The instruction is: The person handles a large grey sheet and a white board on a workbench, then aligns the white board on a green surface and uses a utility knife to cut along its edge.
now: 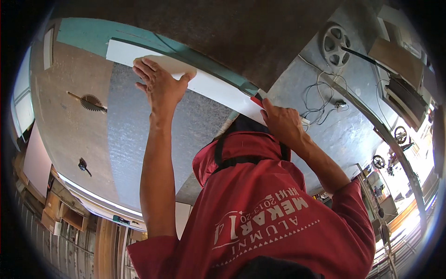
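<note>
A long white board point(211, 87) lies slantwise before me, along the edge of a dark brown panel point(223, 28). My left hand point(162, 83) is open on the board's left part, fingers spread and thumb out to the right. A cream-coloured patch point(179, 65) shows beside that hand; whether it is a separate piece I cannot tell. At the board's right end my right hand point(284, 122) is closed round a slim red tool point(257, 102). Its tip reaches the board's far edge, next to the dark panel. The exact kind of tool is hidden by my fingers.
A circular saw blade point(93, 102) shows at left on the brown work surface point(60, 93), with a small black object point(83, 165) nearer. A teal sheet point(93, 32) lies beyond the board. On the right are a spoked grey wheel point(335, 45), tangled cables point(320, 100) and stacked panels point(404, 65).
</note>
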Action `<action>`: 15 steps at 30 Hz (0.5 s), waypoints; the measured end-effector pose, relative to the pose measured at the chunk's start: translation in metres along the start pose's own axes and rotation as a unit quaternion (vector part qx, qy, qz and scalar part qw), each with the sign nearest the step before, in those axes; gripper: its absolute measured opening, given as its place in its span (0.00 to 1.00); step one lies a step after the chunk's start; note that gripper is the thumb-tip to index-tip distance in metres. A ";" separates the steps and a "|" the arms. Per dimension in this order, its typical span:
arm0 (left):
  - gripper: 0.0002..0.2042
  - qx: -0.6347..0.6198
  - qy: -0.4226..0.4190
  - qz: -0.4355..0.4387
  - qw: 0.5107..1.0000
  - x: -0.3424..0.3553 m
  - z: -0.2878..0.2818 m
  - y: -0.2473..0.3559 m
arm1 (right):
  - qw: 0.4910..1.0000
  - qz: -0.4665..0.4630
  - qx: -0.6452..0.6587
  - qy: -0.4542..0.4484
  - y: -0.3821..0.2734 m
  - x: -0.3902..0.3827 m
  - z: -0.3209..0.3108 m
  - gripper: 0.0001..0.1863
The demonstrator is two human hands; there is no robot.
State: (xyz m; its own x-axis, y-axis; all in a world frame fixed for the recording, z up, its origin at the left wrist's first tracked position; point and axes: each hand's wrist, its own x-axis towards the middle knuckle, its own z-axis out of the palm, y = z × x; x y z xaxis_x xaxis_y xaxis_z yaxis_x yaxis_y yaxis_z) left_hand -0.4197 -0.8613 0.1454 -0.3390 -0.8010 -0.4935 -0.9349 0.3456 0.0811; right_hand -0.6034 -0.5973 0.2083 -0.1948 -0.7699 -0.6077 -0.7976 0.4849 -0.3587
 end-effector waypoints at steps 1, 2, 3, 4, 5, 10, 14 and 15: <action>0.69 -0.003 0.000 0.002 1.000 0.000 0.000 -0.001 | 1.000 0.004 0.001 -0.002 0.003 -0.004 0.000 0.12; 0.69 -0.004 0.007 0.006 1.000 0.001 0.001 -0.002 | 1.000 0.005 -0.002 -0.001 0.005 -0.007 0.001 0.12; 0.69 -0.005 0.014 0.009 1.000 0.000 0.000 -0.001 | 1.000 0.011 -0.001 -0.004 0.007 -0.010 0.003 0.12; 0.69 -0.008 0.014 0.010 1.000 -0.001 0.000 0.000 | 1.000 0.017 -0.001 -0.007 0.009 -0.012 0.004 0.11; 0.69 -0.009 0.011 0.011 1.000 -0.003 -0.001 0.001 | 1.000 0.019 -0.004 -0.007 0.010 -0.018 0.003 0.11; 0.67 -0.013 0.016 0.007 1.000 -0.001 -0.001 0.002 | 0.999 0.026 0.006 -0.025 0.022 -0.026 0.000 0.13; 0.67 -0.016 0.025 0.013 0.999 -0.004 0.000 0.001 | 0.997 0.051 0.042 -0.026 0.013 -0.037 -0.014 0.16; 0.67 -0.016 0.030 0.018 0.999 -0.003 0.000 0.001 | 0.992 0.055 0.099 0.050 0.008 -0.033 -0.014 0.17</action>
State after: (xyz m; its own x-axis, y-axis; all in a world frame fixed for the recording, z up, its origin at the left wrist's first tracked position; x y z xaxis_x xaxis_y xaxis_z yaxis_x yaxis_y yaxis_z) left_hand -0.4197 -0.8585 0.1471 -0.3771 -0.8163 -0.4376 -0.9246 0.3596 0.1260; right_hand -0.6114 -0.5741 0.2353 -0.3371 -0.7403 -0.5816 -0.6425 0.6325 -0.4327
